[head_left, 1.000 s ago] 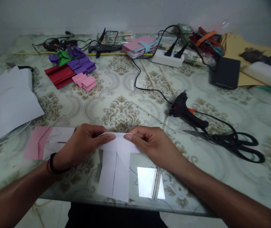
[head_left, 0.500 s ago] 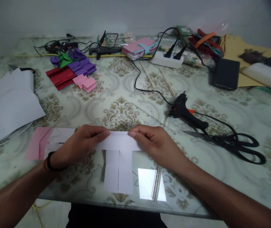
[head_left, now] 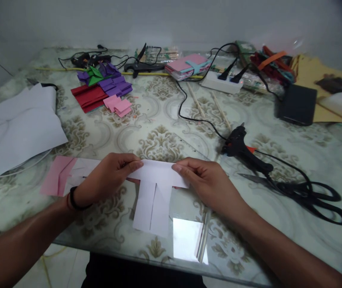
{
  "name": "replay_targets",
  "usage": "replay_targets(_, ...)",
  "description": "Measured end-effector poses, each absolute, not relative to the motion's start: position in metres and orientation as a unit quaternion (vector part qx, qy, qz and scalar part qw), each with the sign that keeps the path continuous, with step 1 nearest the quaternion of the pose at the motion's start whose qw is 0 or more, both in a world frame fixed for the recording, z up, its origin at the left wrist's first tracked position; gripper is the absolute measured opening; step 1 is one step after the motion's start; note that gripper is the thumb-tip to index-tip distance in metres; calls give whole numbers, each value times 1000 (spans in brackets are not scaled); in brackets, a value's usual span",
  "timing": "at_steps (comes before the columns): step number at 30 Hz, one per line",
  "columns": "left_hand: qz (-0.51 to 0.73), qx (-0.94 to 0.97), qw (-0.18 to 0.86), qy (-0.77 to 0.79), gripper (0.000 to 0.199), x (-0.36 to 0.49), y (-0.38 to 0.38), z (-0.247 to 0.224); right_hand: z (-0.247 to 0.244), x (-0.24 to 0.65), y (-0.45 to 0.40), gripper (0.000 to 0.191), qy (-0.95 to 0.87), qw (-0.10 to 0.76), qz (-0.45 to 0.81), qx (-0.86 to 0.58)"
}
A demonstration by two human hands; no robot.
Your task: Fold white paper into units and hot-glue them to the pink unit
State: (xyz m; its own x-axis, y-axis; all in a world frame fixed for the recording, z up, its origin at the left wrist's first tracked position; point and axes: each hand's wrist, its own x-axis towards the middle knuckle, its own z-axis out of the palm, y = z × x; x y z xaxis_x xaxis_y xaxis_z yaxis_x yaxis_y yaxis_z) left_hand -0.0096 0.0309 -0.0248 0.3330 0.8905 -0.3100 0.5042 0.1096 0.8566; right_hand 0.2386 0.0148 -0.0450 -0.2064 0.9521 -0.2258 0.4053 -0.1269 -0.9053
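Left hand point(head_left: 111, 173) and right hand point(head_left: 207, 180) each pinch the top bar of a white, T-shaped folded paper point(head_left: 157, 171) over the floral-patterned bench point(head_left: 108, 138); uneven pulling could tear it. Farther off, black-handled metal scissors point(head_left: 298, 195) could snag the black cord point(head_left: 286, 160) beside a black plastic glue gun point(head_left: 243, 149).

Left hand point(head_left: 114, 172), right hand point(head_left: 203, 178) partly cover T-shaped paper point(head_left: 154, 200); pink-and-white paper point(head_left: 59, 176) partly hidden; white sheets point(head_left: 24, 132) cropped left.
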Motion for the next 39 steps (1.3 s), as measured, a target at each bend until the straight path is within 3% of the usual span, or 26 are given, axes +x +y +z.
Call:
replay_targets(5,190,609,565,523,28,-13,31,-28,-45,239,14,32,-585,296,488,-576)
replay_targets(11,167,647,504,548,31,-17,33,-25,-45,241,16,36,-603,271,510,-551)
replay_targets(16,88,675,544,490,27,-18,37,-20,-43,239,12,33,-645,252,495,-525)
replay_targets(20,52,696,520,492,27,-12,34,-16,-40,234,7,28,-673,245,476,-510)
replay_targets(25,61,709,502,491,20,-4,28,-15,-39,228,3,17,-652,216,524,-504)
replay_targets(35,96,703,505,492,16,3,19,-24,-44,227,-1,26,-617,196,554,-523)
replay_targets(39,102,722,496,471,29,-1,24,-24,-43,226,-1,26,-598,171,577,-529)
